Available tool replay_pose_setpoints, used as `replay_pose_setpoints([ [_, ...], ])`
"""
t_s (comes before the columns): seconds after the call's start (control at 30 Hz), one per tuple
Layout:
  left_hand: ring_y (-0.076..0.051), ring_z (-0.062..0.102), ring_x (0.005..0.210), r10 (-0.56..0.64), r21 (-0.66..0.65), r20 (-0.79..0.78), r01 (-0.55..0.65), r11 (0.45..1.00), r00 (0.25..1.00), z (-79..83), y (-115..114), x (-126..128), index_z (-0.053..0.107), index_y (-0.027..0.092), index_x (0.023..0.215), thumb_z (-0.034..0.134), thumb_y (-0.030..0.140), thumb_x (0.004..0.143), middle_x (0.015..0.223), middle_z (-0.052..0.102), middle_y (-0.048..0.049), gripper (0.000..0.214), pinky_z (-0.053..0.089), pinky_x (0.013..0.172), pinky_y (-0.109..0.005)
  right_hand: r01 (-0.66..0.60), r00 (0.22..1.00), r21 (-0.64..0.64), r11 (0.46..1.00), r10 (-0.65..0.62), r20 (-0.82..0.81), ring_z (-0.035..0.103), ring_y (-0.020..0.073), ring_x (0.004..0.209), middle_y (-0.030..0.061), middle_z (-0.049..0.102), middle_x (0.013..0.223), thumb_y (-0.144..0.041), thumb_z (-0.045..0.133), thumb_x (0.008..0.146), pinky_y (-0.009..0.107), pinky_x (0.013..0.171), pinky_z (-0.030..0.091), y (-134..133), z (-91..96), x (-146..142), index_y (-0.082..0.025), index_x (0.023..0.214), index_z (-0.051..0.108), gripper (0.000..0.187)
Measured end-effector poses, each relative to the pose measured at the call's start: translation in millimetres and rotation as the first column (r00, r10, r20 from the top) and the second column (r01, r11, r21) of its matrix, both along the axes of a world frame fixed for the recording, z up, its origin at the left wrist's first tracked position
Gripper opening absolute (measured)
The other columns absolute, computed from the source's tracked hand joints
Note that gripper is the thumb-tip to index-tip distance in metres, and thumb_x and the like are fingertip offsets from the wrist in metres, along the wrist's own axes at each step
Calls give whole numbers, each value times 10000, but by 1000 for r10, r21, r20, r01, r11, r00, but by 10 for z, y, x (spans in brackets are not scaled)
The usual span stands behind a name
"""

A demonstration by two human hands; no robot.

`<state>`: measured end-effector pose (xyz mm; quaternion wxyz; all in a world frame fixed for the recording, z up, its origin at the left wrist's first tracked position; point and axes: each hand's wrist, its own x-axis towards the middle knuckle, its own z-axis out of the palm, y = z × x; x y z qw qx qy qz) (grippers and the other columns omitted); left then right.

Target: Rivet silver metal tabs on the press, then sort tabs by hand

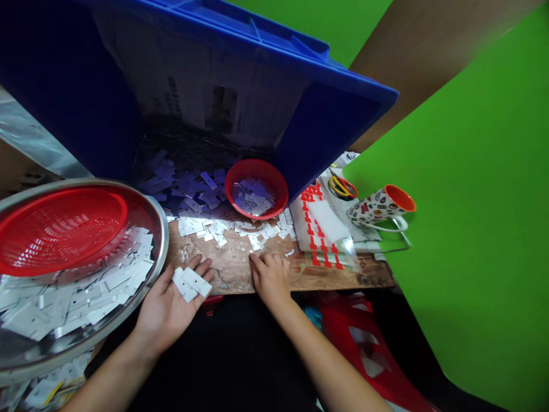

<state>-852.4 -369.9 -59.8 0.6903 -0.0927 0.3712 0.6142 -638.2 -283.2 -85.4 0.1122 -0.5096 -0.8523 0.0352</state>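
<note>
My left hand (pixel 171 303) lies palm up at the near edge of the wooden board (pixel 231 274), holding a small stack of flat white plates (pixel 191 284) on its fingers. My right hand (pixel 270 274) rests knuckles up on the board, fingers curled down toward tiny loose bits on the wood; whether it pinches anything is hidden. A heap of the same white plates (pixel 223 226) spreads just beyond both hands. A small red bowl (pixel 256 189) behind the heap holds several more.
A big steel basin (pixel 159 229) at left carries many plates and a red colander (pixel 60 226). A tilted blue crate (pixel 240 74) stands behind. Right: sheet of red stickers (pixel 319 229), scissors (pixel 342 186), patterned mug (pixel 380 207). Red stool (pixel 369 349) below.
</note>
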Motion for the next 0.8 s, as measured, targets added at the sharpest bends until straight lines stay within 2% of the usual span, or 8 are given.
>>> replay_pose_setpoints([
  [0.17,-318,508,1230,-78,46,39,76,996,996,66,81,63,515,168,1310,493,454,866,1372,516,-162,528,517,900,-452,98,961,-61,993,-111,-255,545,192,847,41,659,855,-222,502,907,336,820,315,-6,14,-3,-189,895,637,140],
  [0.27,-322,503,1234,-70,50,39,68,996,997,79,86,84,522,154,1300,519,451,853,1365,523,-164,537,514,907,-446,61,943,-115,992,-95,-319,587,184,819,30,683,814,-271,498,919,345,847,325,-8,49,-102,-196,837,638,179],
  [0.33,-321,507,1230,-65,49,30,63,997,997,78,83,94,535,150,1287,528,451,849,1360,529,-162,531,516,907,-439,32,934,-136,990,-78,-350,600,192,826,37,693,819,-293,494,922,349,847,348,-23,66,-155,-201,838,646,196],
  [0.47,-313,511,1228,-74,62,27,72,995,997,70,84,113,528,155,1296,517,447,856,1361,528,-161,528,517,907,-434,-10,878,-184,983,-79,-472,608,194,848,67,687,896,-247,468,915,316,785,433,-125,101,-216,-189,961,635,182],
  [0.53,-308,514,1226,-77,65,32,75,995,997,64,95,125,520,156,1305,510,448,861,1359,531,-161,532,519,906,-429,-74,844,-201,977,-47,-534,610,183,836,64,681,886,-217,456,909,299,768,454,-208,137,-241,-187,968,629,185],
  [0.63,-298,527,1214,-69,69,35,67,995,997,55,120,149,528,142,1295,500,444,867,1342,546,-162,524,515,919,-408,-228,810,-173,958,87,-580,598,172,862,55,670,909,-226,463,908,297,793,460,-332,192,-287,-202,979,634,186],
  [0.7,-291,536,1206,-68,77,32,65,995,997,51,132,168,532,121,1286,490,438,873,1330,555,-170,522,514,926,-393,-290,816,-143,946,166,-553,582,182,887,54,660,940,-286,522,894,315,809,454,-392,199,-320,-215,1012,640,182],
  [0.8,-285,547,1194,-68,87,21,66,994,997,50,139,197,537,80,1271,475,427,880,1312,565,-190,526,520,919,-375,-286,872,-122,951,205,-443,555,210,889,55,650,942,-379,635,831,348,803,438,-450,151,-368,-228,1056,648,271],
])
